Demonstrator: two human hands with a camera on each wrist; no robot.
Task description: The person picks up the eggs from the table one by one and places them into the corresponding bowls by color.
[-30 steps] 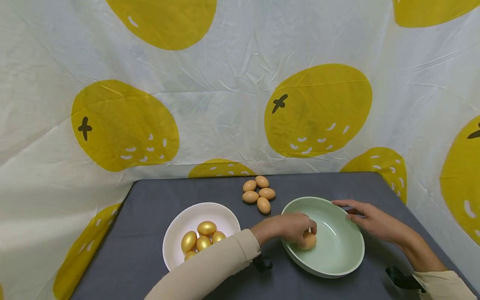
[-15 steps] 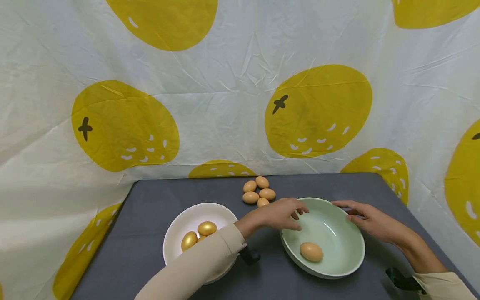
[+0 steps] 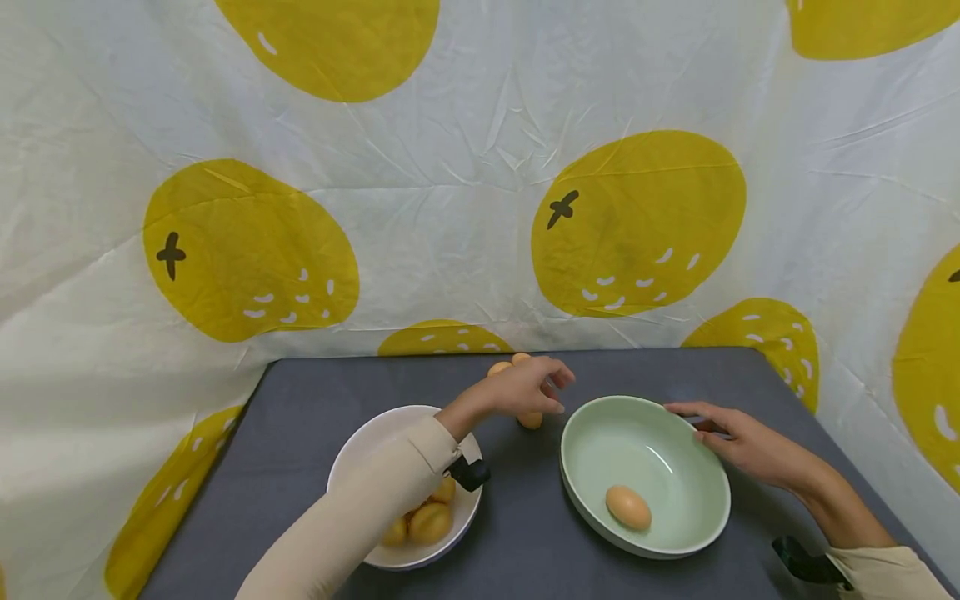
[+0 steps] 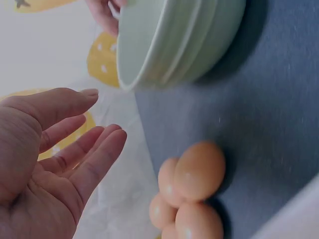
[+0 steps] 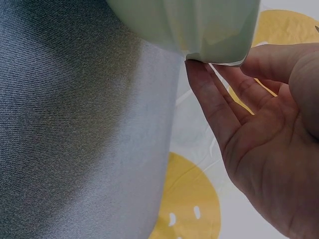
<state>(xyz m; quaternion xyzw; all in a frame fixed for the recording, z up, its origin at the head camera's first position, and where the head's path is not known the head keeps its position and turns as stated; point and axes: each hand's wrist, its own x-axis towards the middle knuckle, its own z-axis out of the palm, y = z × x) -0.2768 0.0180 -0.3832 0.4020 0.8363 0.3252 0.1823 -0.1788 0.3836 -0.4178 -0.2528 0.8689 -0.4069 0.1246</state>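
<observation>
My left hand [image 3: 528,387] hovers over the brown eggs [image 3: 531,419] at the back of the table, its fingers loosely spread and nothing in them. In the left wrist view, several brown eggs [image 4: 199,171] lie grouped below and right of that hand. A light green bowl [image 3: 675,467] stands on the right, with one brown egg [image 3: 628,507] lying inside near its front. At the bowl's right rim, my right hand [image 3: 757,446] grips the edge between thumb and fingers, as the right wrist view shows too. The left hand hides part of the egg group.
A white bowl [image 3: 352,446] holding several golden eggs [image 3: 431,523] stands at the left, partly covered by the left sleeve [image 3: 360,500]. The dark grey table [image 3: 300,400] ends at a white cloth [image 3: 450,250] printed with yellow fruit.
My left hand let go of the brown egg in the green bowl, then moved up and left to the egg group. The egg rolled slightly forward; my right hand stayed put.
</observation>
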